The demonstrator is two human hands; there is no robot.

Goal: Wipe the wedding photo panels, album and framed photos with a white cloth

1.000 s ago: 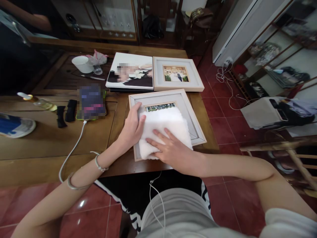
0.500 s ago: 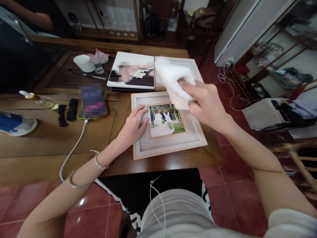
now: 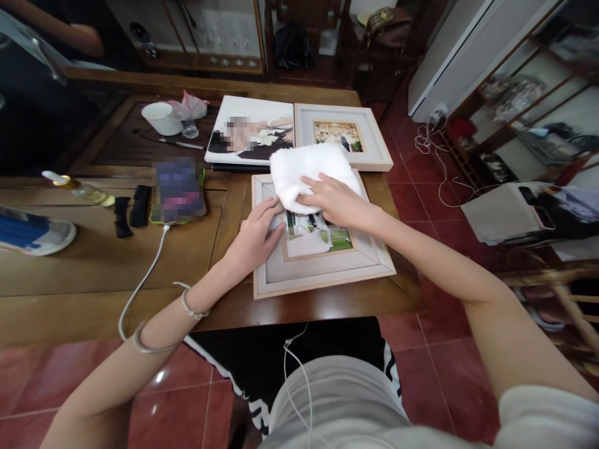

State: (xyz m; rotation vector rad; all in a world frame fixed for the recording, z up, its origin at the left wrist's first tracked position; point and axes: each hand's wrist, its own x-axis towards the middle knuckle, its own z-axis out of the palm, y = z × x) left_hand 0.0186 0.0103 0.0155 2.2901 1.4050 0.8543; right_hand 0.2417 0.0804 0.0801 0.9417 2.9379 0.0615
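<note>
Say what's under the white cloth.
Near frame and its photo: the photo's lower part shows; its top and much of the frame's far side are hidden.

Dark red tiles cover the floor (image 3: 449,380) around me, pale grout lines between them, and a bright spot of light shines off them at near left. The polished wooden table (image 3: 187,255) spans the left and middle, a darker panel (image 3: 124,137) set into its far left. Beyond it stand a wooden display cabinet (image 3: 210,62) and a dark wooden chair (image 3: 311,12). At far right, a tall white panel (image 3: 449,56) rises beside open shelving (image 3: 547,84).
</note>
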